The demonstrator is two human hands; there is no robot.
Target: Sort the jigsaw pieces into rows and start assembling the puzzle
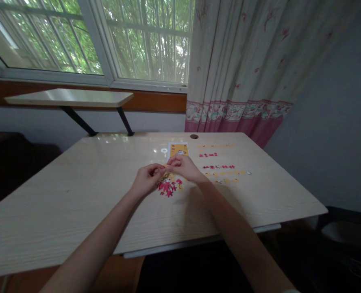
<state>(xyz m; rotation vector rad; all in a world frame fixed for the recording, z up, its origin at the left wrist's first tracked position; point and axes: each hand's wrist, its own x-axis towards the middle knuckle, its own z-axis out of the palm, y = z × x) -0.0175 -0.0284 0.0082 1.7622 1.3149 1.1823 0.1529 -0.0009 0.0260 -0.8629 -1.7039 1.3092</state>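
Red-and-yellow flat jigsaw pieces (168,188) could scatter if left hand (146,179) or right hand (186,167) dips; whether either pinches anything, I cannot tell.

Just below the center of the frame, you have a jumbled heap of small puzzle pieces (168,187), crimson-pink at its lower part, yellow and white higher up, some overlapping. Right of center, more lie apart in near-horizontal rows: a pale yellow row (212,146) topmost, then a pink row (211,154), a pink-and-white row (225,167) and two yellow-and-white rows (230,173).
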